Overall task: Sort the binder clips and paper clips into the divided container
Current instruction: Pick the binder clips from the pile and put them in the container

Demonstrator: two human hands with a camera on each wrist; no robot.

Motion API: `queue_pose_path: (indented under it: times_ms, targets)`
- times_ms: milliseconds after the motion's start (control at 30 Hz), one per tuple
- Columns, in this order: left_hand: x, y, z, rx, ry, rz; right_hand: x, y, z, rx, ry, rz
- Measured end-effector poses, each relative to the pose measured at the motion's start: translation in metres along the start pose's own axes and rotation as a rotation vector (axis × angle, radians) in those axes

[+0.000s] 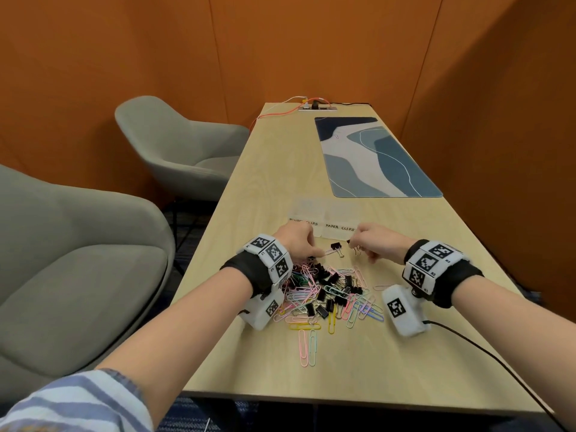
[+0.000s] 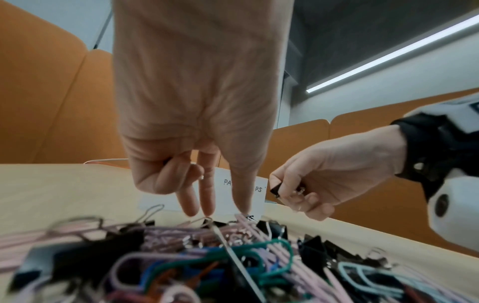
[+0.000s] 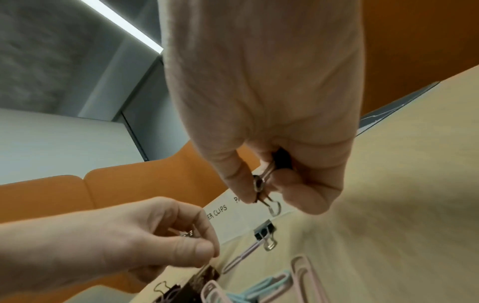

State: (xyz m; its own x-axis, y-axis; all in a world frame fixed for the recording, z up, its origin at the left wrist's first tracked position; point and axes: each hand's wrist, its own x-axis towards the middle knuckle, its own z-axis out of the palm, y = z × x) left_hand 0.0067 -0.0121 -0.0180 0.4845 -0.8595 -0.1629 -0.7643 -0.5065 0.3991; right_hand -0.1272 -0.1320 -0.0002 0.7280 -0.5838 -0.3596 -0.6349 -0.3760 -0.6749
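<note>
Head view: both hands, right hand [image 1: 372, 243] gripping binder clip [image 3: 281, 158], crowd container's [image 1: 339, 233] near edge.

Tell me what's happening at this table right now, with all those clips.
A person is sorting a mixed pile of clips on a wooden table. The right hand pinches a black binder clip just in front of the clear divided container, which is labelled binder clips and paper clips. The left hand picks at the far edge of the pile. One binder clip lies loose between the hands. Most clips are still unsorted.
</note>
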Motion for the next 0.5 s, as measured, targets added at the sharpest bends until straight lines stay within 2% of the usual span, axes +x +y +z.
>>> queue_pose_path:
  times_ms: [133,233,367,433,500]
  targets:
    - [0.002,0.004,0.002,0.031,-0.047,-0.015,-0.003,-0.003,0.003,-0.122,0.050,-0.035]
    - [0.003,0.007,0.004,0.042,-0.054,-0.018,0.000,-0.001,0.009,-0.081,0.073,-0.020]
    - [0.001,0.007,0.003,0.012,0.023,0.019,0.003,0.000,0.012,-0.022,0.081,-0.043]
    - [0.002,0.005,0.001,-0.053,0.059,0.036,0.002,-0.001,0.012,-0.085,0.075,-0.104]
    - [0.002,0.001,-0.003,-0.114,0.079,0.062,0.004,-0.001,0.013,-0.260,0.062,-0.184]
